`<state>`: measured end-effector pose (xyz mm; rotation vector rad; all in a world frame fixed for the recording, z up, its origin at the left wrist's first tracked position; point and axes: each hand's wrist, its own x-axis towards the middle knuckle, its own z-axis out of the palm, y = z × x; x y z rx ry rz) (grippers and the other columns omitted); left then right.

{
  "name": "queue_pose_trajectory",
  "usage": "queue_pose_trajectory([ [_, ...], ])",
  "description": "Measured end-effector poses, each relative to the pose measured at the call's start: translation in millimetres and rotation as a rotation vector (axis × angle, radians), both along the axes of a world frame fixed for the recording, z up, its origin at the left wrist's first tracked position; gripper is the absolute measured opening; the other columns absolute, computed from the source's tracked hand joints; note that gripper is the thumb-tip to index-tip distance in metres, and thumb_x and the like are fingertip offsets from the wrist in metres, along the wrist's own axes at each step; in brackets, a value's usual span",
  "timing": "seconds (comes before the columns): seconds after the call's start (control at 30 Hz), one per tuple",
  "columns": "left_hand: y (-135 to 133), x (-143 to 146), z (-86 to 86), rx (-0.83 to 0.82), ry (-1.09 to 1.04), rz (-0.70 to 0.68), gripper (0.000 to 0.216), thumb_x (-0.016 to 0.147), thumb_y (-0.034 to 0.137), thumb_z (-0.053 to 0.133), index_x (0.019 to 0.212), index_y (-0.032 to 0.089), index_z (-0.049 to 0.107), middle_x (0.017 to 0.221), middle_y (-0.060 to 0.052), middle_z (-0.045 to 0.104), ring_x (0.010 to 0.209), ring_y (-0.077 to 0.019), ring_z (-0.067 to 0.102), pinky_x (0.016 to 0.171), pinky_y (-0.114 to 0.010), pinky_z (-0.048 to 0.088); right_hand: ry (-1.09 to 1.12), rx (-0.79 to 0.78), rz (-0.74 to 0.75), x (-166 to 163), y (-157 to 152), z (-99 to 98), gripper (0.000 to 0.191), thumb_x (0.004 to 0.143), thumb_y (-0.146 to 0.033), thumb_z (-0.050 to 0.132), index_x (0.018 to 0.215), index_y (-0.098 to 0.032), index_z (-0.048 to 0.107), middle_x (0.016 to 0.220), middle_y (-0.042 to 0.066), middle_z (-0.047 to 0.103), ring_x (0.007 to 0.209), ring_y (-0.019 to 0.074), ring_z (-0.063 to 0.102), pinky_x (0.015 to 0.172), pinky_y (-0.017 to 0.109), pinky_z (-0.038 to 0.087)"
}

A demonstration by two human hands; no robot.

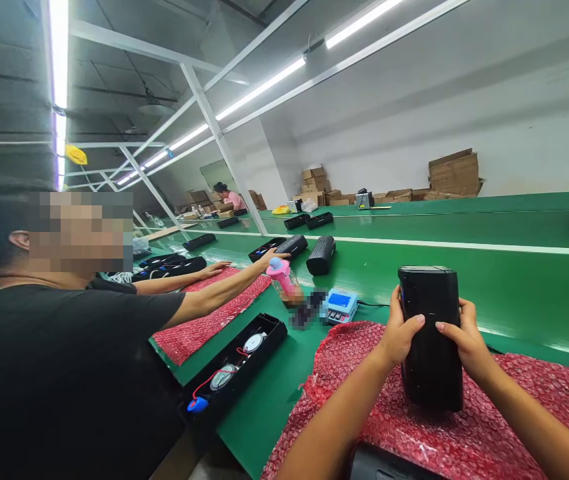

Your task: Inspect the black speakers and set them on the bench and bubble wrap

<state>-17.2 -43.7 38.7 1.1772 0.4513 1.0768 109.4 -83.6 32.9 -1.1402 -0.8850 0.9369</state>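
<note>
The black speaker [430, 333] stands on end on the red bubble wrap [524, 407] at the near right, and on that soft sheet it could tip or slide if either grip loosens (a judgement only). The left hand [398, 331] and right hand [467, 340] clasp its sides, thumbs across the front, forearms angling up from the near edge.

Both hands [434, 337] raised, fingers curled.

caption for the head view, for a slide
Both hands, left hand and right hand, hold a black speaker upright on red bubble wrap.
</note>
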Motion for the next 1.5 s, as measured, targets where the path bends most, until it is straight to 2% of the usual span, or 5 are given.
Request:
queue_pose_trajectory([
  [0.37, 6, 0, -5.8, 0.024, 0.013, 0.007, 0.094, 0.067, 0.047, 0.074, 0.136, 0.017, 0.017, 0.145, -0.017, 0.033, 0.134, -0.0297, 0.035, 0.114, -0.042, 0.025, -0.007, 0.013, 0.016, 0, 2, -3.2, 0.074, 0.055, -0.052, 0.070, 0.112, -0.024, 0.031, 0.116, 0.011, 0.048, 0.112, 0.0320, 0.050, 0.095, 0.049, 0.043],
  [0.6, 4, 0, -5.5, 0.058, 0.030, 0.015, 0.096, 0.067, 0.049, 0.074, 0.137, 0.017, 0.016, 0.144, -0.017, 0.034, 0.135, -0.0308, 0.034, 0.115, -0.044, 0.024, -0.055, 0.019, -0.007, 1, 3, -4.0, 0.083, 0.047, -0.049, 0.075, 0.112, -0.023, 0.031, 0.110, 0.010, 0.047, 0.108, 0.0325, 0.051, 0.094, 0.049, 0.043],
  [0.9, 1, 1, -16.1, 0.164, 0.121, 0.075, 0.105, 0.066, 0.045, 0.075, 0.144, 0.015, 0.011, 0.148, -0.017, 0.030, 0.138, -0.0328, 0.027, 0.119, -0.047, 0.018, -0.159, -0.045, -0.095, -1, -5, 3.6, 0.073, 0.048, -0.050, 0.069, 0.105, -0.022, 0.034, 0.099, 0.006, 0.045, 0.097, 0.0302, 0.052, 0.082, 0.043, 0.046],
  [1.1, 0, 1, -18.4, 0.179, 0.179, 0.110, 0.107, 0.065, 0.042, 0.076, 0.147, 0.017, 0.011, 0.146, -0.015, 0.033, 0.137, -0.0340, 0.030, 0.118, -0.050, 0.020, -0.191, -0.074, -0.118, -5, -8, 9.3, 0.072, 0.048, -0.051, 0.067, 0.104, -0.021, 0.034, 0.096, 0.005, 0.045, 0.091, 0.0283, 0.052, 0.076, 0.041, 0.046],
  [1.5, -4, 3, -15.1, 0.167, 0.175, 0.168, 0.103, 0.064, 0.038, 0.077, 0.146, 0.016, 0.020, 0.144, -0.015, 0.036, 0.137, -0.0352, 0.029, 0.119, -0.051, 0.017, -0.232, -0.045, -0.154, -3, -4, 3.2, 0.073, 0.048, -0.055, 0.065, 0.104, -0.022, 0.034, 0.099, 0.007, 0.043, 0.096, 0.0306, 0.048, 0.083, 0.045, 0.043],
])
